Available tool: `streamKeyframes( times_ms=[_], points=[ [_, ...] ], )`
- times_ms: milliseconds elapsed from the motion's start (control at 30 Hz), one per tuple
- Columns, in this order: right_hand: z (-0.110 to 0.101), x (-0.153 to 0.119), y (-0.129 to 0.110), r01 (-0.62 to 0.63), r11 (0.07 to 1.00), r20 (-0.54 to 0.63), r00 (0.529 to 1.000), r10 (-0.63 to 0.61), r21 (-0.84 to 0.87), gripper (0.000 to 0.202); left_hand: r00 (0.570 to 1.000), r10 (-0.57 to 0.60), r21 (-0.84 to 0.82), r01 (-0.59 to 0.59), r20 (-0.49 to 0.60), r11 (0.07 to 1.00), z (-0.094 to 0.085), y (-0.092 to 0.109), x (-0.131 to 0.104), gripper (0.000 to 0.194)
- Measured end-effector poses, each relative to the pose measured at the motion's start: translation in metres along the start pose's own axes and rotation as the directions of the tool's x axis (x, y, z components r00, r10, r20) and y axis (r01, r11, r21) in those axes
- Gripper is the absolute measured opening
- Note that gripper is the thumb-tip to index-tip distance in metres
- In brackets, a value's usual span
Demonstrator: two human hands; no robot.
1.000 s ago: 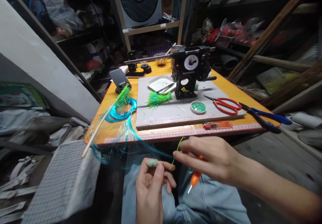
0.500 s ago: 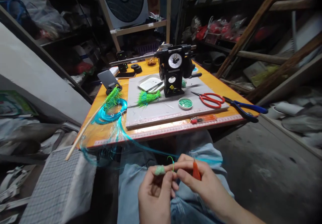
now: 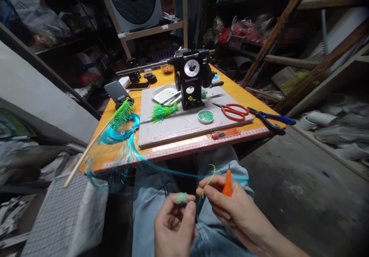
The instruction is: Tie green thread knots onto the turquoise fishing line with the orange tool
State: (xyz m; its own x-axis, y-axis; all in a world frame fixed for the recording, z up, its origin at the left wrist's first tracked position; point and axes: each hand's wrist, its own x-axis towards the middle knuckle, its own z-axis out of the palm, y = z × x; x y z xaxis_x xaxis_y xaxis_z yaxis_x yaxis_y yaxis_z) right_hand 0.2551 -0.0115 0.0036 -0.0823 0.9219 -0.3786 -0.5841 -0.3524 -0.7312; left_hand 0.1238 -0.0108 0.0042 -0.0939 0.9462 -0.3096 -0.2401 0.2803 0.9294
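Observation:
Above my lap, my right hand (image 3: 227, 199) pinches a thin green hook-like piece (image 3: 211, 176) between thumb and forefinger. An orange pointed tool (image 3: 228, 184) with a dark tip also sits in that hand, upright between the fingers. My left hand (image 3: 177, 222) is just to the left, its thumb and forefinger close together; whether something tiny is between them cannot be made out. Pale green tape (image 3: 181, 198) wraps its forefinger. A bundle of blue strands (image 3: 170, 171) runs from the table across my lap, passing behind my right hand.
A black winding machine (image 3: 191, 80) stands on a grey board (image 3: 170, 132) on the orange table. Around it lie a dish of green beads (image 3: 205, 116), red-handled scissors (image 3: 235, 111), blue-handled pliers (image 3: 271, 120), green tufts (image 3: 164, 111) and a wooden stick (image 3: 83, 161).
My hands have moved apart. The green piece has shifted right and up with my right hand, away from my left. The orange tool now points more upright. The whole view has shifted slightly.

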Motion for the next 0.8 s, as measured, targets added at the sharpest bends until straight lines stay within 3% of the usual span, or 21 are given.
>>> streamKeyframes(
  times_ms=[300,400,500,800],
  points=[
    [0.005,-0.004,0.0,0.04,0.999,0.02,0.999,-0.04,0.019,0.025,0.998,-0.019,-0.008,0.02,0.059,1.0,0.0,-0.007,0.0,0.039],
    [0.008,-0.006,0.002,0.027,0.998,0.038,0.999,-0.029,0.052,0.026,0.998,0.06,-0.12,-0.056,0.033,0.991,0.006,-0.007,0.0,0.036],
    [0.01,-0.007,0.003,0.017,0.997,0.079,0.997,-0.023,0.072,0.025,0.985,0.15,-0.209,-0.13,0.083,0.969,0.011,-0.003,-0.001,0.036],
    [0.01,-0.004,0.004,0.06,0.998,0.143,0.988,-0.065,0.037,0.023,0.975,0.119,-0.24,-0.073,0.185,0.968,0.012,0.006,-0.002,0.037]
  ],
)
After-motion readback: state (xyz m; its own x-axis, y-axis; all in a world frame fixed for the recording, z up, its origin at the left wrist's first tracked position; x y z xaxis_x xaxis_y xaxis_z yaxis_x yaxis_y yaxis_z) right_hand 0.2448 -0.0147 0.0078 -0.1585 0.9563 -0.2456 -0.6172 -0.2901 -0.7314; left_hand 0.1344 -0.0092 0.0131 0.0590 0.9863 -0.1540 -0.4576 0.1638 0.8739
